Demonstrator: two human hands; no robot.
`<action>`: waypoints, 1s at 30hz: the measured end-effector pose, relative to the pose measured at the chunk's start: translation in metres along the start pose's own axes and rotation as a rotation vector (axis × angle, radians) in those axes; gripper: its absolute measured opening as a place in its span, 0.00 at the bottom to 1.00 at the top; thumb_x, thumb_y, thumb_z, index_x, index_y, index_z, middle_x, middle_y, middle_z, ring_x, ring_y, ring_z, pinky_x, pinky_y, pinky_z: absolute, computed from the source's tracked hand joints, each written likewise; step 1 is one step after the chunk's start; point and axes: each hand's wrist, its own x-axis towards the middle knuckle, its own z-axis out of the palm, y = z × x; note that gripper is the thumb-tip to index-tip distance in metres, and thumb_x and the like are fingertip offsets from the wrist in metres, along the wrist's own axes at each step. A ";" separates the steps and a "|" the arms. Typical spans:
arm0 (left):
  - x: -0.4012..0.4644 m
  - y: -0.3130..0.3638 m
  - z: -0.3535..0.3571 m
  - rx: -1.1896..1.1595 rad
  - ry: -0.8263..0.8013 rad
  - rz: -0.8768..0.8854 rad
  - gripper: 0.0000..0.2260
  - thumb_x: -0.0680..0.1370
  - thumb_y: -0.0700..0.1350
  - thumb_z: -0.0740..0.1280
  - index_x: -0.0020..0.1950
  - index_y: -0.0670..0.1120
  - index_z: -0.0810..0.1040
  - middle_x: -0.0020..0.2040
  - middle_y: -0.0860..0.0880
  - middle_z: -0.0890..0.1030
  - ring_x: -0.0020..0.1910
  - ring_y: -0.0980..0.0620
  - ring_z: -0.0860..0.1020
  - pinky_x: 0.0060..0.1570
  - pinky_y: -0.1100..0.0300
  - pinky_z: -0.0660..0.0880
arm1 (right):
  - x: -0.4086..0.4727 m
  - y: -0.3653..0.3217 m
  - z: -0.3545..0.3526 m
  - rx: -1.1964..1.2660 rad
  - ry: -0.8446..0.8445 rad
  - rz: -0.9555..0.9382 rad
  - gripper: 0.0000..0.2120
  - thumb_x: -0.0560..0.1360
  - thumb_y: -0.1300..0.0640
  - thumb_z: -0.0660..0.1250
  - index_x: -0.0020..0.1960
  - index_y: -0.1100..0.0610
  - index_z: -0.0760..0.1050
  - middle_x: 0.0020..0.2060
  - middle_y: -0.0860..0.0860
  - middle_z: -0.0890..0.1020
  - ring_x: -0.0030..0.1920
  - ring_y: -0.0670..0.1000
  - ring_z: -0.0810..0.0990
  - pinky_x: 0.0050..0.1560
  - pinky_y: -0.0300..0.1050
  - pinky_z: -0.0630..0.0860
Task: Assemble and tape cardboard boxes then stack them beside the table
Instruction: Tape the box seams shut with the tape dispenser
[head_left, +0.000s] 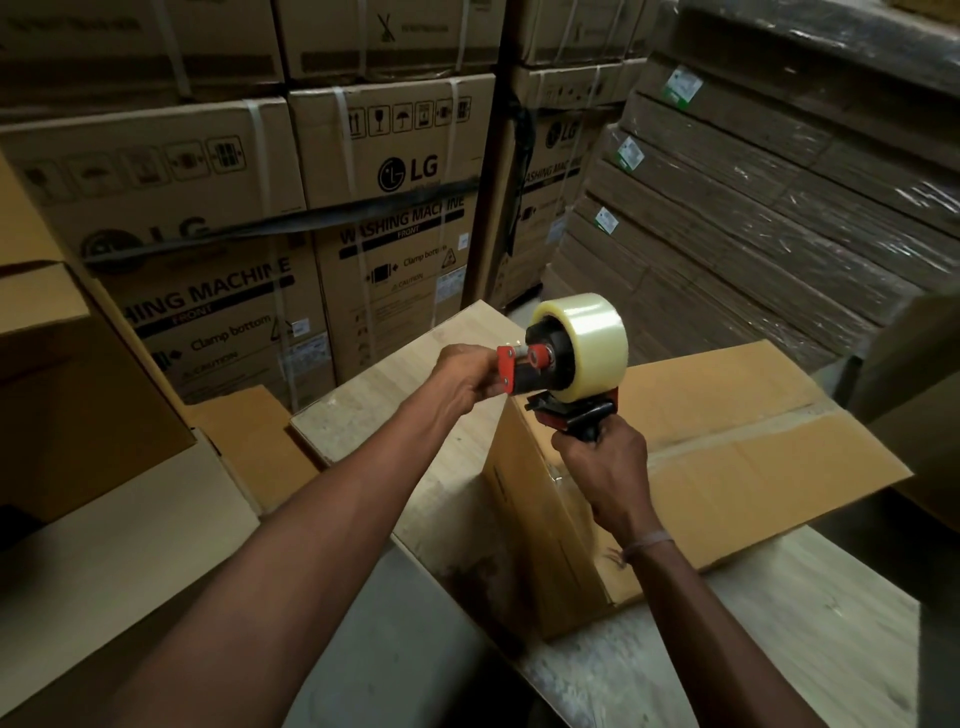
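Right hand (608, 467) grip curled round tape gun (566, 364) handle, above box (727, 441) on tabletop (779, 623). Left hand (467, 374) pinches its red front plate, probably the tape end.

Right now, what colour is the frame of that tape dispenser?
Red-orange, with black parts, on the tape dispenser; the head view shows it.
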 end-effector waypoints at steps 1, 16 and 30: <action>0.003 -0.002 -0.001 0.001 0.016 0.017 0.04 0.74 0.37 0.77 0.46 0.40 0.84 0.42 0.40 0.86 0.41 0.46 0.86 0.45 0.51 0.85 | -0.001 0.003 -0.002 -0.009 -0.009 0.008 0.08 0.74 0.56 0.77 0.47 0.45 0.80 0.43 0.47 0.87 0.46 0.48 0.84 0.44 0.49 0.81; 0.026 -0.050 0.000 0.001 0.043 0.103 0.07 0.72 0.35 0.79 0.38 0.41 0.82 0.32 0.46 0.83 0.29 0.54 0.79 0.37 0.61 0.79 | -0.050 0.038 -0.025 -0.137 -0.025 0.076 0.06 0.73 0.52 0.78 0.48 0.48 0.82 0.40 0.43 0.85 0.44 0.42 0.83 0.36 0.38 0.72; 0.045 -0.061 0.006 0.076 0.124 -0.022 0.12 0.71 0.44 0.79 0.47 0.38 0.82 0.40 0.44 0.82 0.36 0.49 0.78 0.41 0.55 0.80 | -0.046 0.047 -0.015 -0.205 0.047 0.102 0.13 0.72 0.47 0.79 0.51 0.52 0.83 0.42 0.46 0.85 0.42 0.45 0.82 0.34 0.32 0.70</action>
